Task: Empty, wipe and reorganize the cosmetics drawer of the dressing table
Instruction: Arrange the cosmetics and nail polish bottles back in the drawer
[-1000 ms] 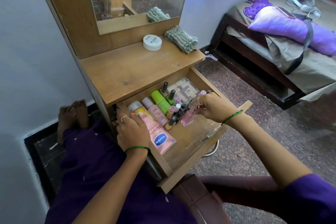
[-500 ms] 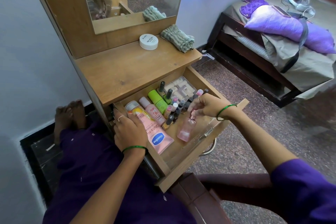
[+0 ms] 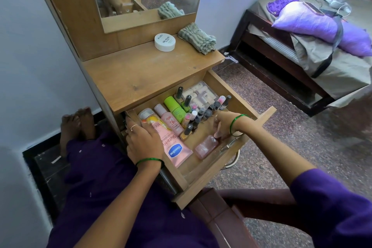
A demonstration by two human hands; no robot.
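The wooden table [image 3: 141, 72] stands against the wall with its drawer [image 3: 217, 175] pulled out toward the person, who sits with both hands in it. A bed [image 3: 302, 62] with a purple pillow [image 3: 322, 26] lies well off to the right of the right hand. On the table top, beyond both hands, sit a folded striped cloth [image 3: 198, 38] and, just left of it, a round white jar [image 3: 164, 42].

Inside the drawer, a pink Vaseline tube [image 3: 175, 147] lies lengthwise beside the left hand [image 3: 144, 142], whose grip is loose, fingers spread flat over the tubes at the drawer's left wall, clenching nothing. A green bottle [image 3: 175, 109] lies past that hand. Between the two hands stands a cluster of small nail polish bottles [image 3: 198, 116]. The right hand [image 3: 226, 125] reaches down with its grip pinched on the top of a clear pink bottle [image 3: 206, 147], which lies on the drawer floor just below its fingertips.
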